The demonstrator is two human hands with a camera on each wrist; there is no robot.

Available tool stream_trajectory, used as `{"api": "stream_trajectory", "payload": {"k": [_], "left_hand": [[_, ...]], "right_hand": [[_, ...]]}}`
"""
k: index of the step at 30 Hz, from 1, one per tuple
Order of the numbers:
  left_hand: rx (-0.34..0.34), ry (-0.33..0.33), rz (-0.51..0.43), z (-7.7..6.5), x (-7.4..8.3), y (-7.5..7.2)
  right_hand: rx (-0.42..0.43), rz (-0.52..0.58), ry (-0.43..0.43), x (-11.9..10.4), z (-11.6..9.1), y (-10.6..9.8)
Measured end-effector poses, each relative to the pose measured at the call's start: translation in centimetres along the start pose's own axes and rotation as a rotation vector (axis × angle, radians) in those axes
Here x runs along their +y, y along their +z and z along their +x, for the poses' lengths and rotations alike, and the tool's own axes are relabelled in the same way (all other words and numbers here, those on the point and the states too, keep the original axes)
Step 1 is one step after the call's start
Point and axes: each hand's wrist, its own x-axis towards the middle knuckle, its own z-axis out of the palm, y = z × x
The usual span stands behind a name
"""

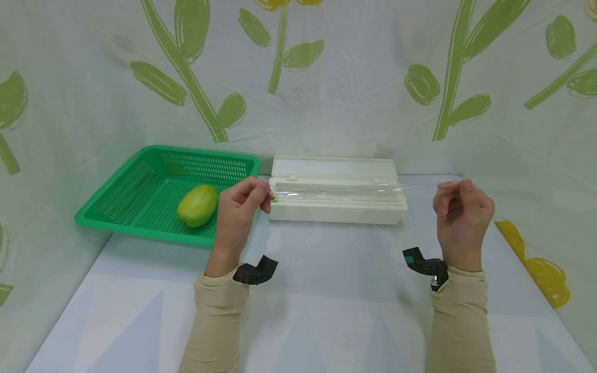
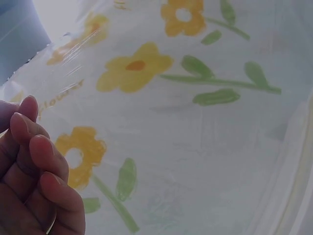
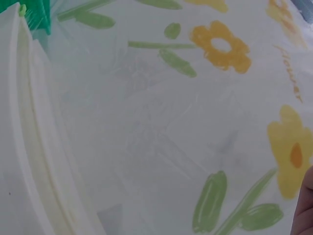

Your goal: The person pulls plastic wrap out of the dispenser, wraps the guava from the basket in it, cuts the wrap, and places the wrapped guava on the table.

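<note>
A clear sheet of plastic wrap [image 1: 326, 190] stretches between both hands, in front of the open white wrap dispenser [image 1: 336, 213]. My left hand [image 1: 239, 215] pinches its left end between thumb and forefinger, near the dispenser's left side. At the opposite end, my right hand [image 1: 463, 220] pinches the wrap, raised to the right of the dispenser. In the left wrist view, the left hand [image 2: 36, 171] has its other fingers loosely bent. Only a sliver of the right hand [image 3: 304, 208] shows in the right wrist view. The dispenser's lid [image 1: 333, 167] leans back, upright.
Left of the dispenser sits a green plastic basket [image 1: 140, 231], with a yellow-green mango [image 1: 198, 205] inside it. A small green slider [image 1: 274, 199] is on the dispenser's left end. Flower-printed sheeting [image 1: 345, 103] rises behind the white table [image 1: 326, 290].
</note>
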Motion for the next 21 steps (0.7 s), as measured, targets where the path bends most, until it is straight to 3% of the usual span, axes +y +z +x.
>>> {"api": "stream_trajectory", "payload": {"k": [21], "left_hand": [[0.012, 0.063, -0.009, -0.1, 0.9, 0.2]], "right_hand": [[0.018, 0.089, -0.038, -0.7, 0.0, 0.6]]}}
